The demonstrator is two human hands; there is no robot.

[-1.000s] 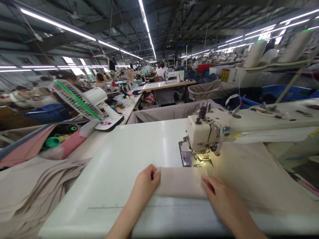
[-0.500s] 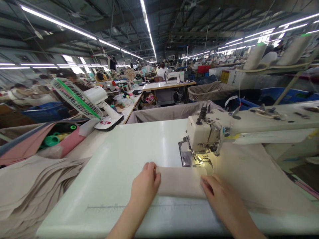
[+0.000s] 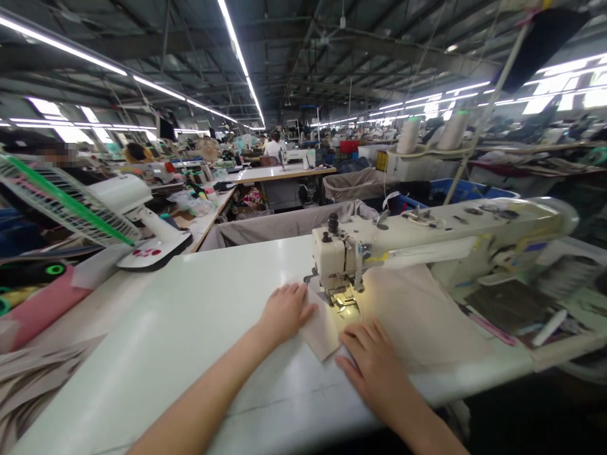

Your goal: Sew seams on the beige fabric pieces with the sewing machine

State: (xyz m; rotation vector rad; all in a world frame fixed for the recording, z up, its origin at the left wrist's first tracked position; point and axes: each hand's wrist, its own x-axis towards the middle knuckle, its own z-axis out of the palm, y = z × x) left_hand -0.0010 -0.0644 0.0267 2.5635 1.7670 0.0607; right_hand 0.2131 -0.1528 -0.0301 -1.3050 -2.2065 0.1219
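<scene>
A beige fabric piece (image 3: 321,332) lies at the sewing machine (image 3: 334,256), its far edge by the lit presser foot (image 3: 348,303). My left hand (image 3: 286,311) rests on the piece's left edge, left of the foot, fingers laid out and thumb apart. My right hand (image 3: 370,359) lies palm down in front of the foot, fingers spread over the fabric close to the stitching spot. A wider beige panel (image 3: 417,316) stretches right beneath the machine arm. The needle tip is too small to make out.
A white fan (image 3: 142,221) stands on the side table at left, near a stack of beige cut pieces (image 3: 38,385). Thread cones (image 3: 408,134) stand behind the machine. A cloth-lined bin (image 3: 289,224) borders the table's far edge. Pink-handled tool (image 3: 493,328) lies at right.
My view has swung right. The fabric piece has turned and come up to the presser foot. Both hands have gone from pinching its edge to lying on it with fingers spread.
</scene>
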